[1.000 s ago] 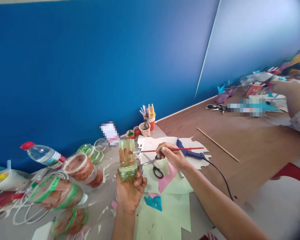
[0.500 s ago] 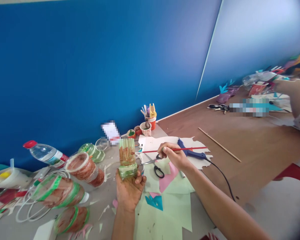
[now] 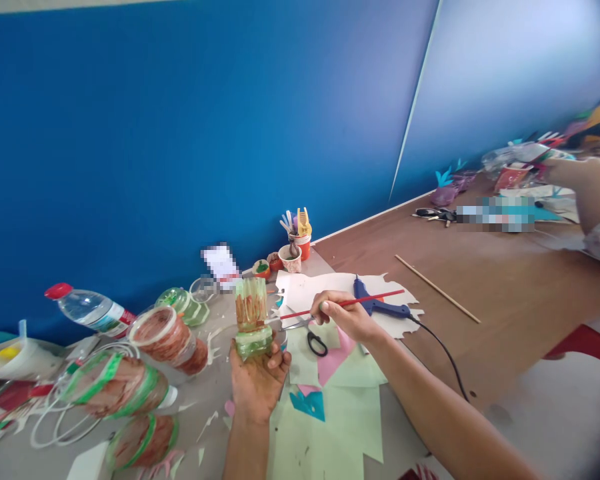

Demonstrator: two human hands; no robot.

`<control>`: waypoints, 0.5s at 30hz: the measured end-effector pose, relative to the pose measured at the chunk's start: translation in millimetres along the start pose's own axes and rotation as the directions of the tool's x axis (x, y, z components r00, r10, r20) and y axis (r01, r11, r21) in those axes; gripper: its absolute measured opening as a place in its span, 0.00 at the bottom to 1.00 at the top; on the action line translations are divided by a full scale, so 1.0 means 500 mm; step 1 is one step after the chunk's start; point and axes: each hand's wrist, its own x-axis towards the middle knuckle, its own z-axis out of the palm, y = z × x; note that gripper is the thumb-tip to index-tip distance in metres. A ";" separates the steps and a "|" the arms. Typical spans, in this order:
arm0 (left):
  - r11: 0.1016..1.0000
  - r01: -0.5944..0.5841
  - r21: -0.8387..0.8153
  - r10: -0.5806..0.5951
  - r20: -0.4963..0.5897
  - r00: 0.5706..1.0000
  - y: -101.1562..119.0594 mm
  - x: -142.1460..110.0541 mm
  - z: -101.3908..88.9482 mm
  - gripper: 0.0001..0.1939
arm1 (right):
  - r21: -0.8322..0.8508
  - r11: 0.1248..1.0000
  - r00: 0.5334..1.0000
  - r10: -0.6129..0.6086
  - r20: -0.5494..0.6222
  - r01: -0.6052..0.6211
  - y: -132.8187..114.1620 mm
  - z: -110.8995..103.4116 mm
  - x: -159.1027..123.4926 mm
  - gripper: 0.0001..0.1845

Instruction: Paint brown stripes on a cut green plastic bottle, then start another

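A person's two bare hands are apart in front of a blue wall. The left hand [image 3: 260, 383], palm up with fingers curled around the base, grips a clear green plastic container [image 3: 251, 310] streaked with brown, holding it upright above a grey surface [image 3: 200, 393]. The right hand [image 3: 343, 315], to the right of the container and a little higher than the left hand, pinches a thin red brush [image 3: 383, 295] held nearly level. The brush's left end points toward the container's side, near it, with a small gap between. Below the right hand, black-handled scissors [image 3: 309, 341] lie on pale green paper [image 3: 340, 420]; just beyond, a blue glue gun [image 3: 391, 309] rests on white paper [image 3: 300, 283]. Well to the left of the left hand are a brown-smeared tub [image 3: 155, 327] and a red-capped bottle [image 3: 90, 307]. At far right, another person's arm [image 3: 587, 190] reaches in.
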 end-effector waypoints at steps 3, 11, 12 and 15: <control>0.999 0.025 -0.025 -0.024 0.032 0.999 0.003 -0.002 -0.005 0.28 | -0.025 0.999 0.999 0.021 0.027 -0.020 -0.001 -0.002 0.001 0.18; 0.995 0.070 -0.076 -0.061 0.117 0.991 0.004 -0.001 -0.009 0.22 | 0.076 0.997 0.998 0.005 -0.065 0.000 0.014 -0.015 -0.002 0.19; 0.994 0.076 -0.073 -0.067 0.123 0.990 0.003 0.000 -0.009 0.21 | 0.087 0.996 0.999 -0.002 -0.043 0.006 0.013 -0.014 -0.002 0.19; 0.994 0.081 -0.076 -0.068 0.158 0.985 0.002 0.000 -0.014 0.20 | 0.037 0.999 0.999 0.011 0.037 -0.012 0.007 -0.010 -0.001 0.18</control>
